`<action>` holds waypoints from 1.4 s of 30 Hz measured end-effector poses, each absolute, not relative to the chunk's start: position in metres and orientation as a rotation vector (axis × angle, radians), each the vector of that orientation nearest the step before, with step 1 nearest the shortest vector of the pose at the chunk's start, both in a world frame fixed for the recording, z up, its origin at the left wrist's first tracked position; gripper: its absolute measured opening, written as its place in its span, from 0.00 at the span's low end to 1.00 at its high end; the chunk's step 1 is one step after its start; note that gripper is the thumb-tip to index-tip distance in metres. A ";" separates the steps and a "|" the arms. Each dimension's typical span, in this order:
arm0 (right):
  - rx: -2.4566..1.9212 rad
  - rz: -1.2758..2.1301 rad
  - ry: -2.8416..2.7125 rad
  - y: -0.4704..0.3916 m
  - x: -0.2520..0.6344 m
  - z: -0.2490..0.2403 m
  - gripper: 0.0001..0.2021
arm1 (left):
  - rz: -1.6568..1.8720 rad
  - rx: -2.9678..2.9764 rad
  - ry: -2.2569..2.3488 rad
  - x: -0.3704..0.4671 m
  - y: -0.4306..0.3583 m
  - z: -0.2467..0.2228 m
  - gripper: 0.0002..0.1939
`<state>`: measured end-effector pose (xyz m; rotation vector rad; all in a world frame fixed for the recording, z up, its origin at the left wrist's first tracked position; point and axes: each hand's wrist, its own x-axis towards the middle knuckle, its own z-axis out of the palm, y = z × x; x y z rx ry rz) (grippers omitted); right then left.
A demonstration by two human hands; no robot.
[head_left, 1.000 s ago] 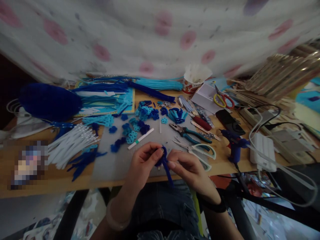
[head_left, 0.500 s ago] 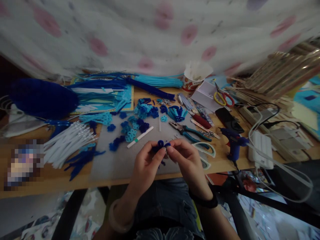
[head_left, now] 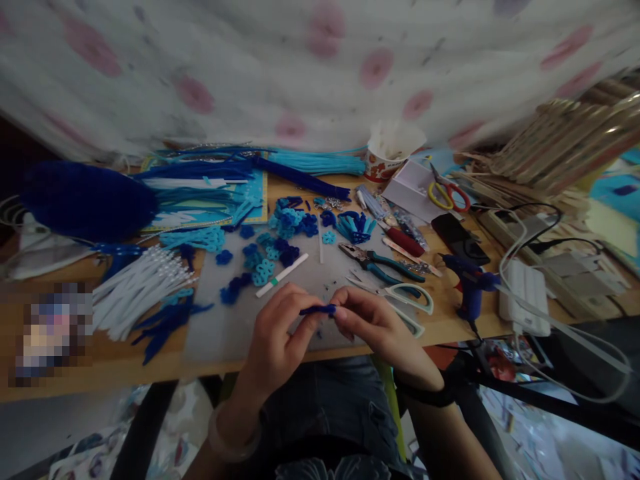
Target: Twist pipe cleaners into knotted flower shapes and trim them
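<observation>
A small dark blue fuzzy piece (head_left: 319,309) is pinched between my two hands above the front of the grey mat (head_left: 210,340). My left hand (head_left: 280,333) grips its left part between thumb and fingers. On its right end, the thumb and fingertips of my right hand (head_left: 373,323) are closed. Beyond the hands lie a white marker (head_left: 283,275), light blue looped flowers (head_left: 263,272) and dark blue flowers (head_left: 235,287). White-handled scissors (head_left: 410,293) and teal-handled pliers (head_left: 383,265) rest just right of the mat's middle.
At the right are a blue glue gun (head_left: 470,287), a white power block (head_left: 524,297) with looping cables and a black phone (head_left: 460,239). White fuzzy stems (head_left: 145,287) lie left. A paper cup (head_left: 385,163) and red-yellow scissors (head_left: 449,193) sit at the back.
Both hands have moved slightly apart and lower. The dark blue piece, looped before, now appears flatter and more lengthwise. More of the white-handled scissors shows.
</observation>
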<state>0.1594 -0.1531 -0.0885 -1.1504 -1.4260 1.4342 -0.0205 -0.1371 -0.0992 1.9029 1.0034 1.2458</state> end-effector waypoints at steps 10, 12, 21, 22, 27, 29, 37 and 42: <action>-0.930 0.010 -2.168 -0.157 0.170 -0.100 0.12 | 0.916 0.802 1.059 -0.011 -0.125 -0.102 0.18; -0.903 0.020 -2.113 -0.160 0.169 -0.106 0.12 | 0.916 0.810 1.081 -0.009 -0.125 -0.101 0.19; -0.988 0.559 -1.949 -0.157 0.158 -0.109 0.08 | 1.110 1.586 1.225 -0.006 -0.133 -0.103 0.03; -0.998 0.589 -1.939 -0.156 0.158 -0.107 0.05 | 1.132 1.665 1.231 -0.008 -0.131 -0.103 0.02; -0.984 0.453 -1.941 -0.161 0.161 -0.109 0.22 | 1.442 1.255 1.371 -0.021 -0.111 -0.109 0.05; -1.034 0.450 -1.902 -0.165 0.166 -0.111 0.22 | 1.509 1.078 1.298 -0.026 -0.103 -0.111 0.08; -1.341 0.805 -1.408 -0.152 0.176 -0.073 0.19 | 1.292 1.474 1.087 -0.013 -0.117 -0.101 0.03; -1.118 1.522 -1.564 -0.155 0.166 -0.079 0.19 | 1.348 0.974 1.172 -0.015 -0.111 -0.099 0.10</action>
